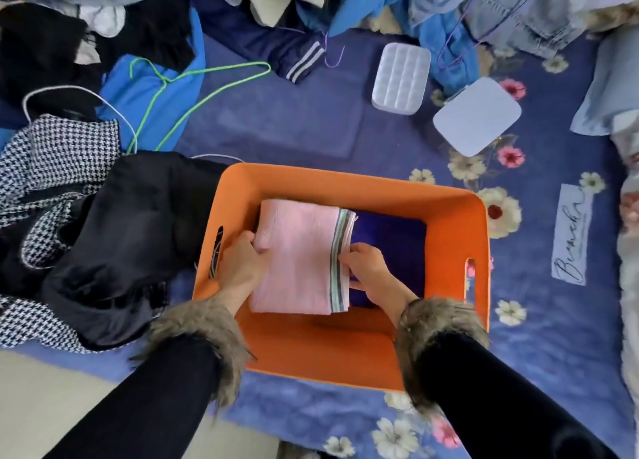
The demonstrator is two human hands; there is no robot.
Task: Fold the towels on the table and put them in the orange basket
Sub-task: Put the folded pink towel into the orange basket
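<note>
Our fur-cuffed sleeves (204,327) reach into the orange basket (345,185), where left hand (242,261) and right hand (366,268) pinch the folded pink towel (297,251) over a dark blue one (390,240). We judge placing underway; next, release.

This looks like a home, likely a bedroom or laundry corner. The work surface is a blue floral blanket (539,361) with a sewn label (570,234), spread like bedding. Clothes lie in heaps along the far edge and at the left: a houndstooth garment (45,168), a black coat (131,237), blue jackets (152,92), jeans (518,12). Wire hangers (193,92) lie loose among them. An orange basket (345,351) sits near, and two white boxes (401,78) lie at the far right.
</note>
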